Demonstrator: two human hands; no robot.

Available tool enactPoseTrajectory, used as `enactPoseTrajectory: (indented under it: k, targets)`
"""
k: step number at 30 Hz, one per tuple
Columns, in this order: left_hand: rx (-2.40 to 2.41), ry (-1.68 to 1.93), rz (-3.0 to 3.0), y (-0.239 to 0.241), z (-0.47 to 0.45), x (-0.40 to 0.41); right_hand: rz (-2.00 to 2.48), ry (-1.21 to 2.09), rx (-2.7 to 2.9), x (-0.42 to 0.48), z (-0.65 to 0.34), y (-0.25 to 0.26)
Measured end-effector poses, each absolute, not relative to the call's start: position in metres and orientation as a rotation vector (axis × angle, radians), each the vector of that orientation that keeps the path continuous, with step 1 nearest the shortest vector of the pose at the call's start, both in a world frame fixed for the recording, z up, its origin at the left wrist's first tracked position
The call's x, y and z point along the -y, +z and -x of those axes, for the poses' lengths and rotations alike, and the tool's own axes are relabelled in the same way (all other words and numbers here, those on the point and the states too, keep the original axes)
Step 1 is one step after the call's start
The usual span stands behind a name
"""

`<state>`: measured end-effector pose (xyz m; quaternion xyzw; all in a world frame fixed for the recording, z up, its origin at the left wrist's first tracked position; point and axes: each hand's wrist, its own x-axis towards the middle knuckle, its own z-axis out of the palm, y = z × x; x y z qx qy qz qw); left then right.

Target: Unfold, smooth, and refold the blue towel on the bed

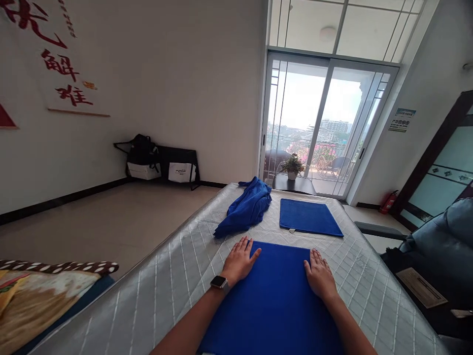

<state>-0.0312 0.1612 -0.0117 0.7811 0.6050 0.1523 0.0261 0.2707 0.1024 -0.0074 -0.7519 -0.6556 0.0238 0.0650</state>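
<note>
A blue cloth lies spread flat on the quilted silver-white mattress in front of me. My left hand rests on its far left corner, fingers stretched out, with a watch on the wrist. On the far right corner, my right hand lies flat with the fingers extended. Beyond it is a second blue cloth, folded into a neat rectangle with a small white tag at its near edge. To the left of that one sits a crumpled heap of blue cloth.
A potted plant stands on a dark chair past the mattress's far end, before the sliding glass door. A patterned blanket is at lower left. A black bag sits by the wall. Dark seating flanks the right side.
</note>
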Motion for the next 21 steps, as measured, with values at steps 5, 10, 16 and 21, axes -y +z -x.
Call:
enactPoseTrajectory:
  k: [5,10,16,21]
  targets:
    - [-1.885,0.492,-2.413,-0.0106,0.03,-0.1603,2.261,0.058,1.981,-0.1012,-0.2707,-0.0057]
    - [-1.892,0.505,-2.418,-0.0133,0.0302,-0.1608,2.255,0.065,1.994,-0.1009,-0.2712,-0.0042]
    - [-1.911,0.514,-2.459,-0.0126,0.0296,-0.1597,2.242,0.046,1.99,-0.1007,-0.2717,-0.005]
    - [-1.896,0.505,-2.456,-0.0131,0.0292,-0.1604,2.246,0.04,1.996,-0.0998,-0.2708,-0.0038]
